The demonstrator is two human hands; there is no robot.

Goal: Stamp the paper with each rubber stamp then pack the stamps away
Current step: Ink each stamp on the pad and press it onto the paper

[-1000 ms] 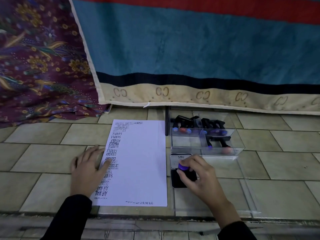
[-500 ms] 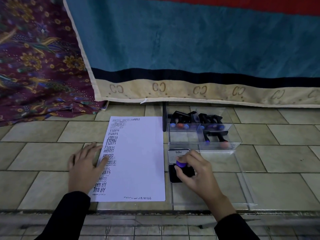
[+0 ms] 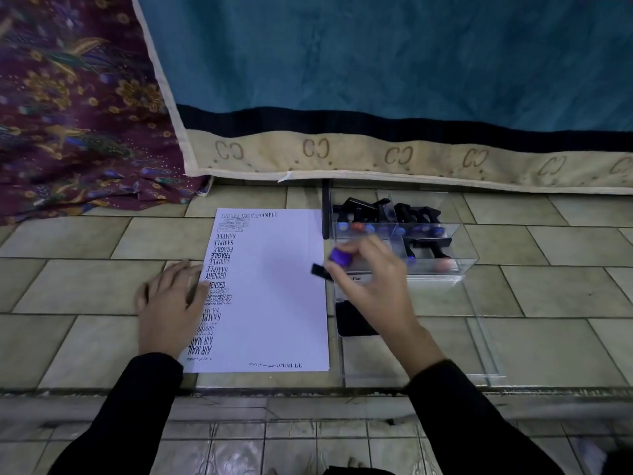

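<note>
Beige tiled floor (image 3: 85,286) runs to a teal blanket (image 3: 376,63) and floral cloth (image 3: 68,97); the left hand (image 3: 171,303) lies flat, open, on the paper (image 3: 274,286); the right hand (image 3: 373,279) grips a purple-handled stamp (image 3: 337,260), now lifted off the ink pad (image 3: 352,320) toward the paper; the clear box (image 3: 442,265) holds other stamps.

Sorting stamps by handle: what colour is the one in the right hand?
Purple, seen in the head view.

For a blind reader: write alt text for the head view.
A right hand holds a purple-knobbed black rubber stamp above a white paper sheet's edge, left hand pinning it flat. Beside: black ink pad, clear plastic stamp box.
</note>
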